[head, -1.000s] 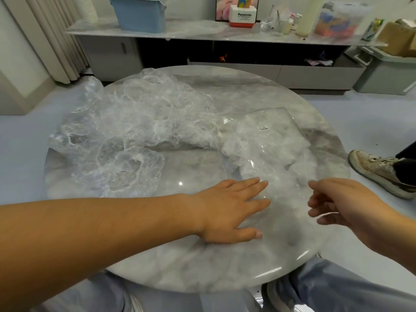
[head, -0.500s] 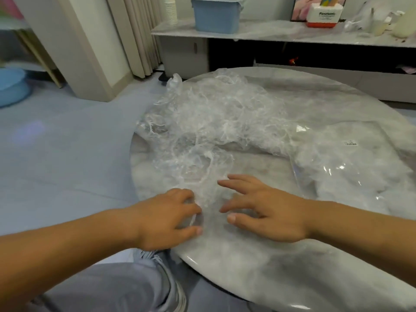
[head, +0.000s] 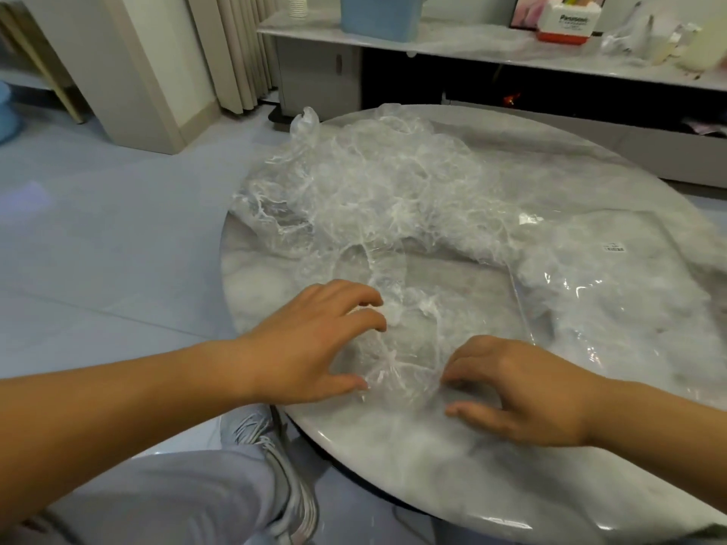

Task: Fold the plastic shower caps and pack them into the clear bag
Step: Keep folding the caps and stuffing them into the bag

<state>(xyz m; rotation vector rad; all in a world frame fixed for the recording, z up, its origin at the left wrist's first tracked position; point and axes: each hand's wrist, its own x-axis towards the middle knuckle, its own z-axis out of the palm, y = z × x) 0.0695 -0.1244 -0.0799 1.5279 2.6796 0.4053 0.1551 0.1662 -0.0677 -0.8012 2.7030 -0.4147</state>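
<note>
Table: a round grey-white marble table (head: 452,458); the work is at its near edge.
Right hand: the right hand (head: 519,391) is nearest, fingers curled, its fingertips and thumb pinching the right rim of one cap.
Left hand: the left hand (head: 314,340) is arched like a claw, its curled fingers and thumb holding the same cap's left side against the table.
Cap in hand: a clear crinkled plastic shower cap (head: 397,359) lies between the two hands just inside the near edge. Its far part still touches the heap.
Step in hand: likely drawing this cap free and flattening it for the first fold.
Doing it well: pull low and slowly toward the near edge so that neighbouring caps do not trail along. Spread the ruffled elastic rim evenly and press the air out before folding, because the thin film will probably spring back.
Bag: a flat clear plastic bag (head: 613,277) with a small white label lies toward the right edge. It appears to hold some white film already.
Heap: a heap of clear ruffled plastic shower caps (head: 373,198) runs from the left edge to the far edge.
</note>
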